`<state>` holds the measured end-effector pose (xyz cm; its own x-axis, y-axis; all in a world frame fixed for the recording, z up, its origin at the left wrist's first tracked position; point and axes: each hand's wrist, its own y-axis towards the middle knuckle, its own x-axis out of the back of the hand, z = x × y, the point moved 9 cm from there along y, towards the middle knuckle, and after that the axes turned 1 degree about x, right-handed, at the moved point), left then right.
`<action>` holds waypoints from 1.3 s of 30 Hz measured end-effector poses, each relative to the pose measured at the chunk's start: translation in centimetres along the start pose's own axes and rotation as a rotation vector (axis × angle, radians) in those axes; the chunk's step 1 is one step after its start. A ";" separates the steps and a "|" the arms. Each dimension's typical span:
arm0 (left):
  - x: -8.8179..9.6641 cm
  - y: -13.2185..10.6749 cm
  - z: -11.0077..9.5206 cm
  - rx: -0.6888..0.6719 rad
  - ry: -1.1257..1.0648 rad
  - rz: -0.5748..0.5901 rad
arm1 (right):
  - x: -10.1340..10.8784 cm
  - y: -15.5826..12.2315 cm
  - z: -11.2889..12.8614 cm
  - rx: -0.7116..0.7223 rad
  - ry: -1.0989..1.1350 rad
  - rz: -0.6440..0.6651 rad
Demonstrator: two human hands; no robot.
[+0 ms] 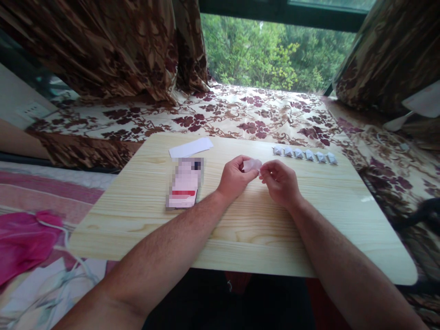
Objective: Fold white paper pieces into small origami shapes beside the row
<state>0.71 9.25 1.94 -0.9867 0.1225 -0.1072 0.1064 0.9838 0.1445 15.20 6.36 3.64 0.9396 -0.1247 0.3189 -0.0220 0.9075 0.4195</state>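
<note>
A small piece of folded white paper is held over the middle of the wooden table. My left hand is closed on its left part, with the thumb along the near edge. At the paper's right edge, the fingertips of my right hand are pinched together; just how they grip it is hard to see. To the right, along the far edge, several small folded paper pieces, shaped like puffy stars, sit in a row. White paper strips lie at the far left of the table.
A phone, partly pixelated, lies on the table left of my hands. Patterned cloth covers the ledge behind, below a window with curtains. Pink fabric and white cables are at the left.
</note>
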 end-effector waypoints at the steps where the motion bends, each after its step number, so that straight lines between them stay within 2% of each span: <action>1: 0.0 0.0 0.1 0.011 -0.023 0.002 | 0.0 0.0 -0.1 -0.008 0.004 0.000; 5: 0.0 0.0 0.5 0.052 -0.059 -0.005 | 0.0 0.0 -0.1 -0.016 0.012 -0.001; 17: 0.0 -0.1 0.4 0.027 -0.060 -0.020 | -0.1 0.1 -0.7 -0.085 0.137 -0.039; 27: -0.1 -0.1 0.1 0.020 -0.050 -0.019 | 0.2 0.2 -0.8 -0.114 0.126 -0.085; 33: -0.8 -0.8 -1.3 -0.064 0.024 0.026 | 0.3 0.3 -0.8 -0.120 0.145 -0.084; 39: -0.4 -1.5 -2.5 -0.165 0.198 -0.049 | 0.5 0.2 -0.6 -0.109 0.171 -0.103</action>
<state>0.69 7.37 4.22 -0.9968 0.0312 0.0738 0.0523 0.9512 0.3042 15.82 6.70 3.38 0.9793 -0.1578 0.1264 0.1057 0.9325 0.3453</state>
